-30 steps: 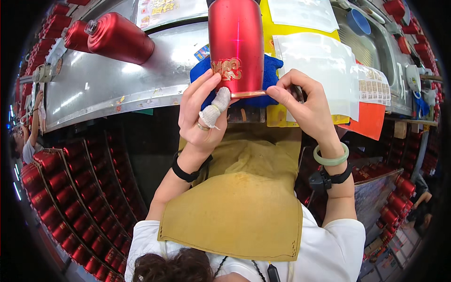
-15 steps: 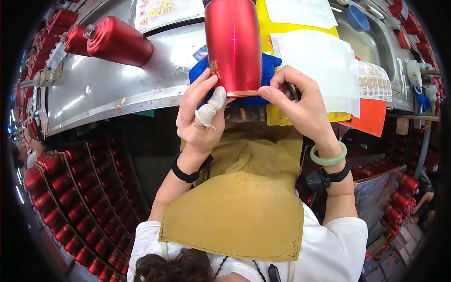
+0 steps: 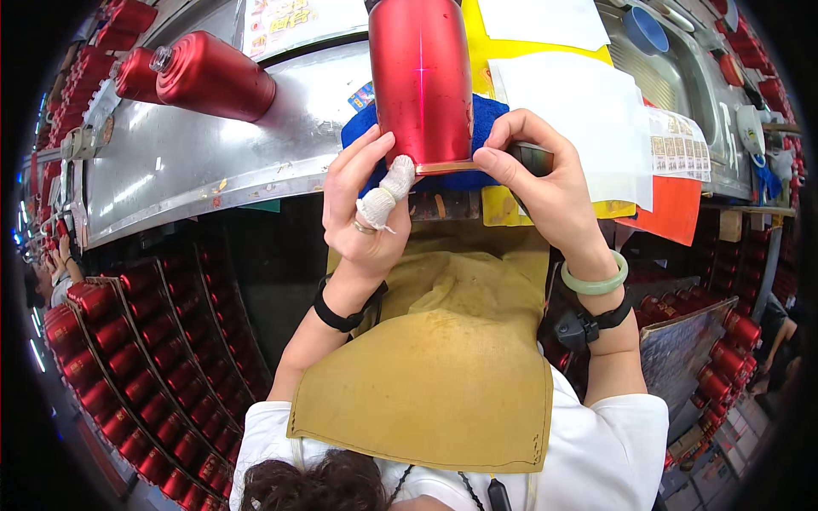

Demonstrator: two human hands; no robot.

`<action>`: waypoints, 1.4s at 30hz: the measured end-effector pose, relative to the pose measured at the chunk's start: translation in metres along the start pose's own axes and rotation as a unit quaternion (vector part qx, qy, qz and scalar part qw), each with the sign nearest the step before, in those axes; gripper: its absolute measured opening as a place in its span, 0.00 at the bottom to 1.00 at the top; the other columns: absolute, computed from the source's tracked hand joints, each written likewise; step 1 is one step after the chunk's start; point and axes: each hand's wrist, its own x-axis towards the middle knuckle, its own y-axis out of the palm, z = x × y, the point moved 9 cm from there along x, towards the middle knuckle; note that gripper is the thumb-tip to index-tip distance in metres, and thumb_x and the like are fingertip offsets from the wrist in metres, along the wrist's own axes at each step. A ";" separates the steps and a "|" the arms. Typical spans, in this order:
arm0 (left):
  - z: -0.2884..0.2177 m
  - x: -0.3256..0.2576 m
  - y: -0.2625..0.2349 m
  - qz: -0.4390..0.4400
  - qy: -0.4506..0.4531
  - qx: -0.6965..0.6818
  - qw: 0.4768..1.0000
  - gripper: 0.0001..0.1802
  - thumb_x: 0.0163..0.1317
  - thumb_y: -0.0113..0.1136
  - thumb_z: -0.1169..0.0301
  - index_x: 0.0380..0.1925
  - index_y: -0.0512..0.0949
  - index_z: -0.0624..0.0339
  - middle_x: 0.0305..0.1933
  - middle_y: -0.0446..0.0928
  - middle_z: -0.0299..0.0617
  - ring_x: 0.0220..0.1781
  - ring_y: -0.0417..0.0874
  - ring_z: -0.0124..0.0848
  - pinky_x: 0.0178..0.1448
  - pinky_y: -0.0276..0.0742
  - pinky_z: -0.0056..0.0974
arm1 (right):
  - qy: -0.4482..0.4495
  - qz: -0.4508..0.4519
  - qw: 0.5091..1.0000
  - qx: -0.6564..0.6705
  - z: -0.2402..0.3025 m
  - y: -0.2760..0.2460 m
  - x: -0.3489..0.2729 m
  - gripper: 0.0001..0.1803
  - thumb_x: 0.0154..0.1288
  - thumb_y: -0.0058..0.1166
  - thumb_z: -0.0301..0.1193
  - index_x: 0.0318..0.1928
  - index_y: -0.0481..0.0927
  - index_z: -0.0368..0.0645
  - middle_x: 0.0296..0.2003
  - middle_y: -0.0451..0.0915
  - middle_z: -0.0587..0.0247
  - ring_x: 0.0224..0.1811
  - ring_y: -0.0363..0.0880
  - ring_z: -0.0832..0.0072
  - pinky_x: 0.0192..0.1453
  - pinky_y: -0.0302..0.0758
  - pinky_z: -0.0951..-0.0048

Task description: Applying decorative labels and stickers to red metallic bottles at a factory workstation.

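A glossy red bottle (image 3: 420, 81) lies on a bunched blue cloth (image 3: 490, 119), its base toward me and its far end cut off by the picture's upper edge. A thin gold rim (image 3: 439, 168) runs round the base. My left hand (image 3: 366, 192) grips the bottle's left side near the base; a white cloth cover (image 3: 388, 194) wraps one of its digits. At the base's right corner rests the thumb of my right hand (image 3: 541, 183). Those fingers curl round a dark object (image 3: 533, 157), mostly hidden, whose kind I cannot make out.
Two more red bottles (image 3: 217, 75) lie at the left of the metal worktop (image 3: 170, 170). White sheets (image 3: 571, 111) over yellow ones cover the right, beside a sink (image 3: 703, 81) and blue bowl (image 3: 646, 32). Racks of red bottles (image 3: 128, 366) flank me. Another person's hand (image 3: 64, 251) shows far left.
The bottle has turned about its length: a gold-brown patch on its left side has gone from sight, and small marks show at its right edge. More of the dark object shows.
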 end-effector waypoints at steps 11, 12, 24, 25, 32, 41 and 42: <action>-0.014 0.007 0.003 0.021 0.044 0.045 0.998 0.16 0.51 0.76 0.83 0.40 0.89 0.55 0.51 0.86 0.45 0.53 0.87 0.47 0.52 0.86 0.41 | -0.042 -0.003 0.999 -0.031 0.013 0.007 -0.007 0.08 0.68 0.64 0.25 0.44 0.80 0.37 0.35 0.79 0.72 0.36 0.73 0.87 0.43 0.71 0.82; -0.013 0.005 0.003 0.022 0.044 0.045 0.998 0.16 0.51 0.76 0.83 0.40 0.89 0.55 0.51 0.86 0.45 0.53 0.87 0.47 0.52 0.86 0.41 | -0.042 -0.004 0.999 -0.031 0.013 0.008 -0.008 0.08 0.68 0.64 0.25 0.44 0.80 0.37 0.35 0.79 0.72 0.36 0.73 0.87 0.43 0.71 0.82; -0.029 0.004 0.002 -0.028 0.090 0.121 0.988 0.16 0.54 0.74 0.83 0.44 0.88 0.56 0.55 0.83 0.49 0.59 0.82 0.46 0.52 0.85 0.42 | -0.023 -0.025 0.998 -0.057 0.005 0.009 -0.002 0.08 0.67 0.65 0.25 0.43 0.80 0.38 0.32 0.77 0.75 0.31 0.67 0.90 0.35 0.65 0.84; -0.032 0.006 0.000 -0.029 0.091 0.122 0.988 0.16 0.54 0.74 0.83 0.44 0.88 0.56 0.55 0.83 0.49 0.59 0.82 0.46 0.52 0.85 0.42 | -0.023 -0.025 0.998 -0.054 0.006 0.009 -0.003 0.08 0.67 0.65 0.25 0.43 0.80 0.39 0.32 0.77 0.75 0.32 0.67 0.90 0.35 0.66 0.84; -0.020 0.005 0.004 0.036 0.083 0.076 0.993 0.16 0.51 0.75 0.85 0.40 0.89 0.57 0.51 0.86 0.43 0.53 0.86 0.45 0.51 0.85 0.41 | -0.009 -0.055 0.995 -0.081 -0.008 -0.008 -0.002 0.08 0.68 0.65 0.27 0.44 0.80 0.38 0.32 0.76 0.75 0.32 0.67 0.90 0.37 0.66 0.84; 0.001 -0.007 0.005 0.048 -0.004 -0.042 0.998 0.24 0.60 0.67 0.89 0.58 0.77 0.74 0.59 0.79 0.53 0.64 0.80 0.43 0.70 0.80 0.47 | 0.027 -0.041 0.999 0.020 -0.016 0.011 0.003 0.15 0.64 0.71 0.31 0.43 0.78 0.39 0.31 0.71 0.77 0.32 0.63 0.88 0.37 0.65 0.83; 0.000 -0.006 0.006 0.047 -0.004 -0.041 0.998 0.24 0.60 0.67 0.89 0.58 0.77 0.74 0.59 0.79 0.53 0.64 0.80 0.43 0.70 0.80 0.47 | 0.026 -0.040 0.999 0.020 -0.015 0.011 0.003 0.15 0.64 0.71 0.31 0.43 0.78 0.39 0.31 0.71 0.77 0.32 0.63 0.88 0.37 0.65 0.83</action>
